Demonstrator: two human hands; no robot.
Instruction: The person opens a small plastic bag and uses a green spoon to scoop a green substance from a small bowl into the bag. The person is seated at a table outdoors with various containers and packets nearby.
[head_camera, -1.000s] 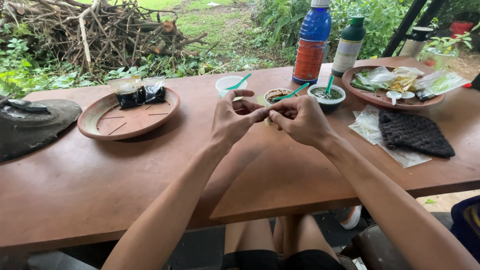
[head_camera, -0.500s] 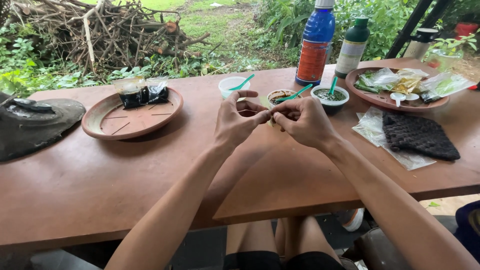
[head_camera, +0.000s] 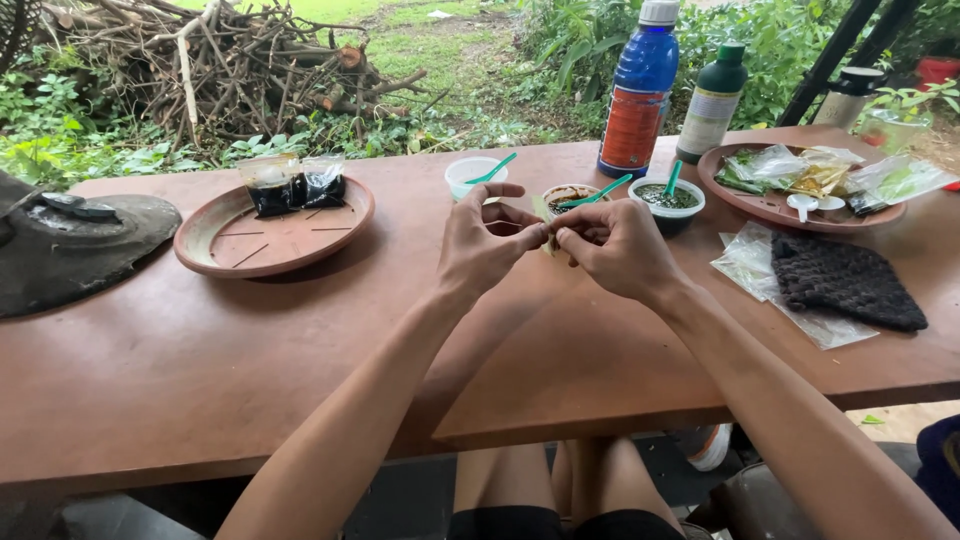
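At centre frame, the left hand (head_camera: 487, 245) and right hand (head_camera: 615, 245) meet, fingertips pinched together on a small pale strip (head_camera: 545, 215) above the wooden table (head_camera: 300, 340), near three small cups.

On the worktop (head_camera: 200, 380), a tray (head_camera: 272, 240) with packets (head_camera: 290, 185) sits at left. At centre, three cups (head_camera: 570, 198) stand behind the joined hands (head_camera: 550, 245). Two bottles (head_camera: 640, 90) rise behind the cups. At right, a dish (head_camera: 770, 205) lies behind a cloth (head_camera: 845, 280).
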